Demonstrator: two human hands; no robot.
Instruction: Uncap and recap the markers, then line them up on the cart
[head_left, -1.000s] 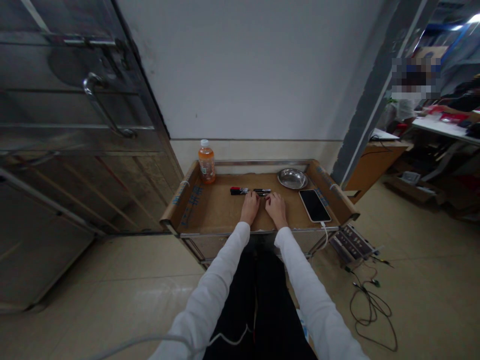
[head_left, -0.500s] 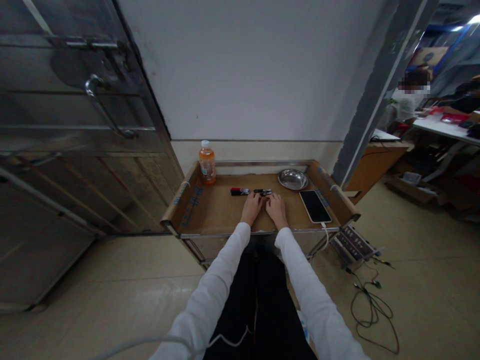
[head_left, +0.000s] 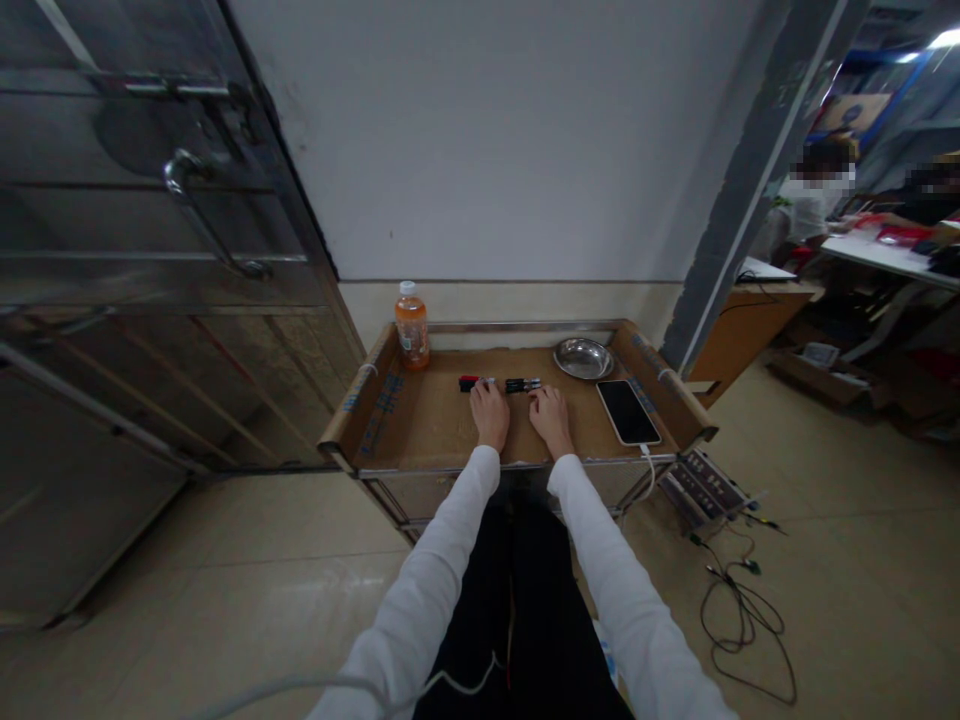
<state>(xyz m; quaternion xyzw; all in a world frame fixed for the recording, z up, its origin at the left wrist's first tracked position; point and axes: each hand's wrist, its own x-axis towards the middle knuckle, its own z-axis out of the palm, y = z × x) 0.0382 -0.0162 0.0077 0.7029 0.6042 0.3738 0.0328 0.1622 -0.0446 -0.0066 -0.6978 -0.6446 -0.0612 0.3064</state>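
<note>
My left hand (head_left: pixel 490 412) lies palm down over the cardboard-lined tray, its fingers stretched out across the right part of some red and black markers (head_left: pixel 469 384). Its fingertips touch or hover just above them; I cannot tell which. To its right, my right hand (head_left: pixel 550 415) rests palm down with its fingers extended and slightly bent. Those fingertips are close to the near right end of a group of black pens (head_left: pixel 522 385). Both groups lie flat, roughly in one line from left to right. Neither hand has visibly lifted anything.
An orange drink bottle (head_left: pixel 412 328) stands at the tray's back left corner. A round metal dish (head_left: pixel 583 358) sits at back right, and a phone (head_left: pixel 628 412) with a white cable lies before it. The cart's raised cardboard sides (head_left: pixel 360 405) border the surface. Cables (head_left: pixel 742 610) lie on the floor.
My left hand has shifted left, from between the two groups to over the red and black markers. My right hand has barely moved. The pens and markers lie about where they were.
</note>
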